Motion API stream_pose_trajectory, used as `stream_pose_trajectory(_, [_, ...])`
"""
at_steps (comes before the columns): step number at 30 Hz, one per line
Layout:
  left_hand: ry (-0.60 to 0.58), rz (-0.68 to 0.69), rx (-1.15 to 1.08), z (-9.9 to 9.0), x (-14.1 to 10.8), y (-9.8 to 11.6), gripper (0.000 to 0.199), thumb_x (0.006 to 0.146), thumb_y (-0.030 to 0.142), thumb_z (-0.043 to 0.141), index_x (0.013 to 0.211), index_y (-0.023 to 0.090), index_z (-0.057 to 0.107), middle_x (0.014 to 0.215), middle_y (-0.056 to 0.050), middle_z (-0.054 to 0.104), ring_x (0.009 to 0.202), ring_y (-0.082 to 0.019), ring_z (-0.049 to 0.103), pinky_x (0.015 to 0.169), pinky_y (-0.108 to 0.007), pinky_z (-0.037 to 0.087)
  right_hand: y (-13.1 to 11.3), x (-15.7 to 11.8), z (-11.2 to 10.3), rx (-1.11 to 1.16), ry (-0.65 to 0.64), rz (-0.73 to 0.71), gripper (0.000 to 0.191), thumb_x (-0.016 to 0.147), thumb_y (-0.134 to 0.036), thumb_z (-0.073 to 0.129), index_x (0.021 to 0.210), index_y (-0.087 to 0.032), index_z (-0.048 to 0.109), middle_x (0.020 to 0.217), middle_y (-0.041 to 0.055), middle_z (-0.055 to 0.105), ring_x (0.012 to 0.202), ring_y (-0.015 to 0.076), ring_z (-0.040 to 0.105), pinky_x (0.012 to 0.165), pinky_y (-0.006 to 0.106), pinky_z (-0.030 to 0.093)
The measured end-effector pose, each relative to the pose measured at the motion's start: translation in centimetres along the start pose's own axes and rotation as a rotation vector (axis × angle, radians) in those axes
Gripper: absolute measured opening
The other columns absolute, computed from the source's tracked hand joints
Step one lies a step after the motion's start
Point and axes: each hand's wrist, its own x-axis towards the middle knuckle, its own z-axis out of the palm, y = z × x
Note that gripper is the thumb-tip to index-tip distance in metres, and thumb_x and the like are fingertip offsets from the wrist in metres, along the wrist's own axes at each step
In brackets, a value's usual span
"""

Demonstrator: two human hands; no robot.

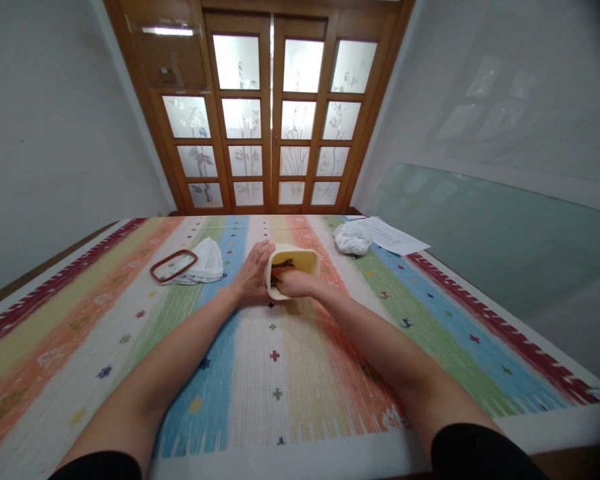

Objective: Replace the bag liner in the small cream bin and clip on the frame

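Note:
A cream-coloured container [307,261] lies tilted on the striped cloth, its open mouth turned toward me. My left hand [253,270] is wrapped round its left side and holds it. Reaching into the mouth is my right hand [293,282], its fingers hidden in part by the rim and the shade inside. Something dark [283,264] shows inside near those fingers; what it is I cannot make out.
Left of the container are a reddish-brown rounded frame [153,272] and a white bag [209,260]. At the right lie a crumpled white bag [353,239] and printed paper [397,239]. A striped cloth [260,373] covers the table.

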Motion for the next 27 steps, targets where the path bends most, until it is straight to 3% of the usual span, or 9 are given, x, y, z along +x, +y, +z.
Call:
stream_pose_trajectory(8, [0.045, -0.022, -0.003, -0.1, -0.2, -0.9, 0.116, 0.068, 0.044, 0.087, 0.161, 0.019, 0.023, 0.152, -0.024, 0.047, 0.145, -0.044, 0.049, 0.120, -0.064, 0.046, -2.5, -2.1, -3.4, -0.094, -0.093, -0.004, 0.027, 0.097, -0.018, 0.054, 0.115, -0.014, 0.074, 0.113, 0.0166, 0.079, 0.090, 0.0252, 0.073, 0.075, 0.031, 0.050])
stream_pose_trajectory(12, [0.100, -0.048, -0.010, -0.1, -0.5, -1.3, 0.110, 0.070, 0.053, 0.085, 0.159, 0.019, 0.029, 0.151, -0.023, 0.049, 0.143, -0.043, 0.052, 0.118, -0.064, 0.047, -3.3, -4.3, -5.5, -0.082, -0.101, -0.119, 0.027, 0.095, -0.014, 0.051, 0.108, -0.018, 0.074, 0.107, 0.0122, 0.079, 0.087, 0.0237, 0.071, 0.075, 0.031, 0.049])
stream_pose_trajectory(17, [0.089, -0.074, -0.010, 0.2, -0.5, -1.5, 0.109, 0.068, 0.049, 0.086, 0.157, 0.019, 0.032, 0.152, -0.023, 0.048, 0.143, -0.044, 0.051, 0.120, -0.064, 0.045, -3.6, -5.8, -6.7, -0.034, -0.124, -0.204, 0.030, 0.093, -0.011, 0.049, 0.108, -0.021, 0.073, 0.100, 0.0070, 0.077, 0.085, 0.0207, 0.069, 0.077, 0.030, 0.049])
stream_pose_trajectory(22, [0.052, -0.037, -0.045, 0.1, -0.6, -1.0, 0.117, 0.066, 0.045, 0.089, 0.160, 0.022, 0.024, 0.153, -0.021, 0.046, 0.146, -0.042, 0.049, 0.121, -0.063, 0.045, -3.1, -4.7, -5.6, -0.072, -0.134, -0.144, 0.027, 0.095, -0.015, 0.052, 0.109, -0.020, 0.074, 0.103, 0.0100, 0.078, 0.082, 0.0221, 0.069, 0.075, 0.031, 0.049])
stream_pose_trajectory(25, [0.045, 0.011, -0.030, 0.1, -0.4, -0.4, 0.124, 0.067, 0.044, 0.089, 0.164, 0.021, 0.016, 0.155, -0.024, 0.042, 0.147, -0.043, 0.046, 0.122, -0.064, 0.044, -1.6, -2.8, -3.4, -0.092, -0.121, -0.079, 0.025, 0.095, -0.020, 0.055, 0.111, -0.017, 0.075, 0.103, 0.0126, 0.079, 0.079, 0.0223, 0.069, 0.074, 0.032, 0.052])
stream_pose_trajectory(27, [0.033, 0.046, -0.010, 0.1, -0.2, -0.1, 0.128, 0.067, 0.044, 0.089, 0.166, 0.021, 0.012, 0.157, -0.025, 0.040, 0.149, -0.044, 0.044, 0.122, -0.065, 0.044, -0.2, -1.1, -1.2, -0.080, -0.024, -0.089, 0.027, 0.091, -0.018, 0.061, 0.115, -0.014, 0.074, 0.104, 0.0129, 0.079, 0.079, 0.0214, 0.069, 0.076, 0.031, 0.054])
